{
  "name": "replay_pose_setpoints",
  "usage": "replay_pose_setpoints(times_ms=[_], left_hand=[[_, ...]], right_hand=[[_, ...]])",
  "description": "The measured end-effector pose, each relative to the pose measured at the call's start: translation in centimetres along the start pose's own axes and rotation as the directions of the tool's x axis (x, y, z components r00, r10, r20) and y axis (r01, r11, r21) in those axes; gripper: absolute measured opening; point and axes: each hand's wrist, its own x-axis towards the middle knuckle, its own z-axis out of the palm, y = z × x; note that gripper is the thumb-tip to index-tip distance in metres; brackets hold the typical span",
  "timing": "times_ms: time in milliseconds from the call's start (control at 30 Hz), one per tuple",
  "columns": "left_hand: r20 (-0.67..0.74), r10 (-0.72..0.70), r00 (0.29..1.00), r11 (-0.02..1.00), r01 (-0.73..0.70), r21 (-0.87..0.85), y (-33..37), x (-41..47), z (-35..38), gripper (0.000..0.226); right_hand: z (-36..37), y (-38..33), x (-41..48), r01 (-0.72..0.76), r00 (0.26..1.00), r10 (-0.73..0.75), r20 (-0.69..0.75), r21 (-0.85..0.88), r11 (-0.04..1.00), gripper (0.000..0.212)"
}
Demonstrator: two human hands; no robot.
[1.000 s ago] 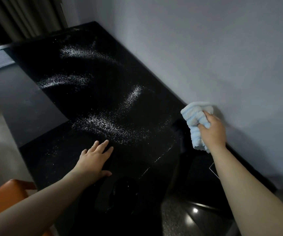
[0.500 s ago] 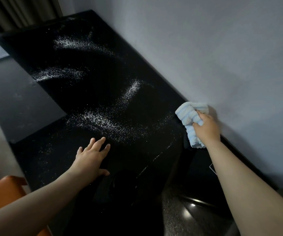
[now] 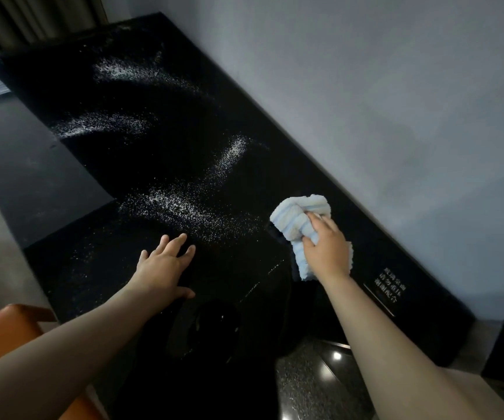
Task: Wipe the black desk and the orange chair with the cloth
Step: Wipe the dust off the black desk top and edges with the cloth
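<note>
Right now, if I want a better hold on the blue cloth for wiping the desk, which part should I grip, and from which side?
Grip the bunched middle of the cloth, coming from above, as the right hand does now. It lies crumpled on the black desk, folds upward, so the fingers can probably close over them while the palm presses down. The left hand rests flat on the desk.

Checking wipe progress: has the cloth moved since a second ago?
Yes. The right hand has drawn the blue cloth off the grey wall, out across the black desk toward the white powder.
</note>
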Motion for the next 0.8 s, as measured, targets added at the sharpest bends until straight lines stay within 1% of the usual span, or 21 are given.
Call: replay_pose_setpoints(times_ms=[100, 233, 400, 500, 633, 800], left_hand=[[-0.002, 0.007, 1.0, 0.999, -0.007, 0.038, 0.0, -0.1, -0.1, 0.099], [-0.019, 0.043, 0.999, 0.998, -0.042, 0.035, -0.3, -0.4, -0.3, 0.097], [-0.097, 0.098, 0.99, 0.995, -0.096, 0.026, -1.9, -2.0, 0.2, 0.092], [-0.109, 0.11, 0.988, 0.994, -0.109, 0.014, -3.6, -3.7, 1.0, 0.091], [-0.092, 0.067, 0.993, 0.998, -0.066, 0.019, -6.1, -5.9, 1.6, 0.095], [-0.091, -0.05, 0.995, 0.997, 0.055, 0.052, -8.9, -8.2, 2.5, 0.113]], right_hand=[[0.6, -1.0, -1.5, 0.006, 1.0, -0.005, 0.014, -0.032, 0.999, 0.046], [1.1, -2.2, -3.5, 0.014, 0.999, -0.013, 0.032, -0.037, 0.999, 0.048], [1.7, -3.7, -5.3, 0.011, 0.999, -0.008, 0.051, -0.061, 0.998, 0.048], [2.1, -4.5, -6.3, 0.007, 0.998, -0.002, 0.065, -0.064, 0.998, 0.049], [2.8, -5.7, -8.0, 0.009, 0.997, -0.004, 0.076, -0.069, 0.998, 0.05], [3.6, -7.3, -10.4, 0.021, 0.997, -0.017, 0.078, -0.062, 0.998, 0.05]])
